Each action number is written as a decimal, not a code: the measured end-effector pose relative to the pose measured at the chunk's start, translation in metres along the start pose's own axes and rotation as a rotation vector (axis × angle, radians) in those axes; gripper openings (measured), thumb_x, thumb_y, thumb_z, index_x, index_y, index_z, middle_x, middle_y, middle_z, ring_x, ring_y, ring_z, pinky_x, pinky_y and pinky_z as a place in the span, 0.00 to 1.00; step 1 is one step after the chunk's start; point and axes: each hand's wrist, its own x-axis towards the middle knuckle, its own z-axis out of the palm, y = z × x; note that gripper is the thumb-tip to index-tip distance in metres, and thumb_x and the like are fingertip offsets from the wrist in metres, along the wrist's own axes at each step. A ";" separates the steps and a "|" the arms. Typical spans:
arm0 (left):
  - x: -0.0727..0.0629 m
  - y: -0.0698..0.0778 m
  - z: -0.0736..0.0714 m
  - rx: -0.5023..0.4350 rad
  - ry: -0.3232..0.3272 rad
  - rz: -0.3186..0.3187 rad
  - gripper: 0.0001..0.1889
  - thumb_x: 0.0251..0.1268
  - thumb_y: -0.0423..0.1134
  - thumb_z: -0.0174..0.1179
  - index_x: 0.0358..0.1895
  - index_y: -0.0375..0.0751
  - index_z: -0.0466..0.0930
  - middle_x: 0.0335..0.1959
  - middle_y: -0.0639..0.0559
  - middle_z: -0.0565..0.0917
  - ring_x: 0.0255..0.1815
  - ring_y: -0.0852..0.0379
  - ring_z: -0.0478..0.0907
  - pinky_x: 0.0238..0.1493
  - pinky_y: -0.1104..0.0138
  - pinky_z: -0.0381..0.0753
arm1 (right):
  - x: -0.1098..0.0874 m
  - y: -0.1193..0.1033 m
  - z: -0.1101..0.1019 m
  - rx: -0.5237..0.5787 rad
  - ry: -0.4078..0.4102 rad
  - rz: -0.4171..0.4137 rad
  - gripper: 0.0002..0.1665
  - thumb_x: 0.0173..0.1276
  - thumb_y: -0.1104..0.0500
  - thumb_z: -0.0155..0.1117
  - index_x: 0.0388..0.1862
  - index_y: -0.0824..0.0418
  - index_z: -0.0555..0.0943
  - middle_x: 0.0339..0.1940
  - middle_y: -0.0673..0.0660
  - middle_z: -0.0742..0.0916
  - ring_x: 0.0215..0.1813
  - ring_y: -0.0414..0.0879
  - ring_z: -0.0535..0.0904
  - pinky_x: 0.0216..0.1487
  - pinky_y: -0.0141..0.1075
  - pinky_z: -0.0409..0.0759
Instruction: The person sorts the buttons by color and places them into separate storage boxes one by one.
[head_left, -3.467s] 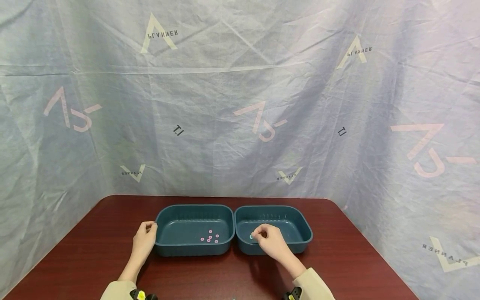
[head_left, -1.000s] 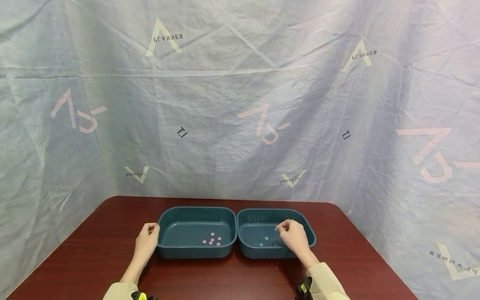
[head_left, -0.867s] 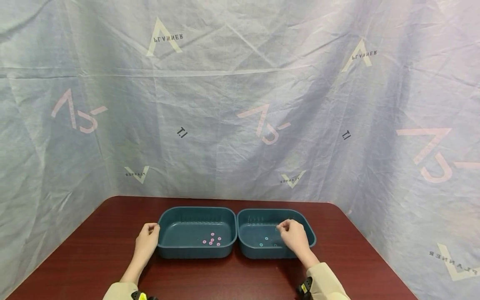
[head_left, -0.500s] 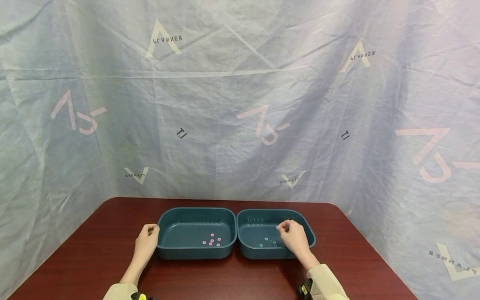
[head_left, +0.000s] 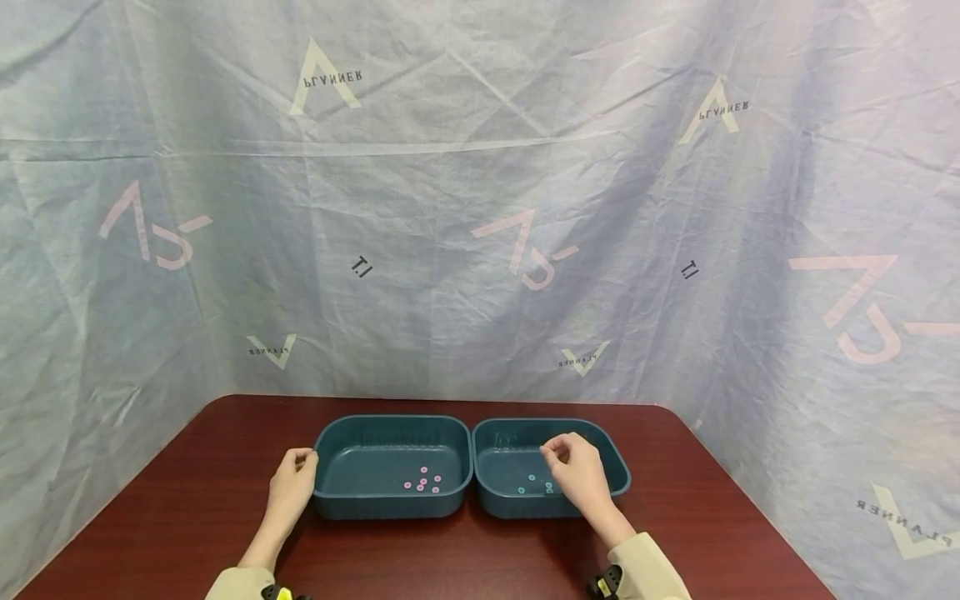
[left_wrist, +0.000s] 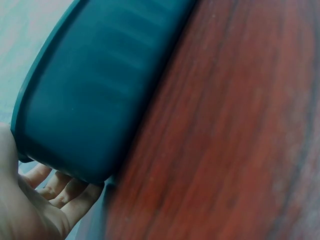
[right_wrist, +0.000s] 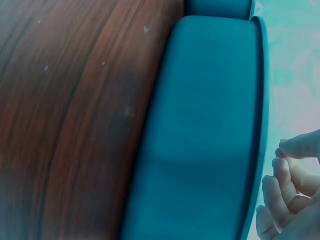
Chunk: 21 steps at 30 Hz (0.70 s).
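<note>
A: Why do we have the two bins set like that? The left bin [head_left: 392, 465] and the right bin [head_left: 551, 467] stand touching, side by side, near the front edge of the surface [head_left: 187, 500].

B: So each colour keeps its own place, as we read it. The pink rings [head_left: 422, 482] lie in a small cluster on the floor of the left bin, toward its right end; the teal rings [head_left: 534, 483] lie on the floor of the right bin, toward its near wall. With the bins close together, both are within easy reach of us.

A: And our left hand [head_left: 291, 483]?

B: It rests against the left end wall of the left bin, by the rim, which looks to us like steadying. In the left wrist view the fingers [left_wrist: 60, 192] are loosely curled beside the bin's corner and grip nothing.

A: Our right hand [head_left: 573, 473]?

B: It is over the right bin, above the teal rings and just to their right. The thumb and forefinger are drawn together at the tip, the other fingers [right_wrist: 287, 192] curled under, a narrow pinch. Whether a ring sits in that pinch we cannot tell; it is too small to make out in either view.

A: Anything else about?

B: Only the printed sheet [head_left: 480, 208] hung behind the far edge.
</note>
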 end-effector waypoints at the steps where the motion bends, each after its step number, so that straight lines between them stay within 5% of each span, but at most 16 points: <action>1: 0.000 0.000 0.000 0.000 -0.001 0.000 0.27 0.74 0.50 0.33 0.62 0.29 0.60 0.61 0.28 0.67 0.62 0.34 0.63 0.57 0.45 0.65 | -0.001 -0.002 0.000 0.004 0.001 -0.006 0.03 0.59 0.61 0.68 0.27 0.57 0.82 0.24 0.49 0.80 0.26 0.38 0.71 0.29 0.31 0.72; 12: 0.000 0.001 -0.002 -0.004 -0.012 -0.005 0.28 0.74 0.50 0.33 0.63 0.29 0.60 0.62 0.28 0.66 0.63 0.34 0.63 0.58 0.45 0.65 | -0.015 -0.031 -0.001 0.099 -0.023 -0.171 0.07 0.55 0.63 0.71 0.25 0.52 0.82 0.20 0.42 0.77 0.24 0.33 0.72 0.27 0.29 0.73; 21: -0.001 0.003 -0.002 -0.005 -0.026 -0.003 0.28 0.74 0.50 0.32 0.63 0.28 0.59 0.62 0.28 0.65 0.64 0.34 0.62 0.59 0.44 0.64 | -0.038 -0.053 0.001 0.128 -0.221 -0.234 0.03 0.61 0.54 0.67 0.29 0.50 0.83 0.24 0.40 0.78 0.28 0.32 0.72 0.30 0.30 0.75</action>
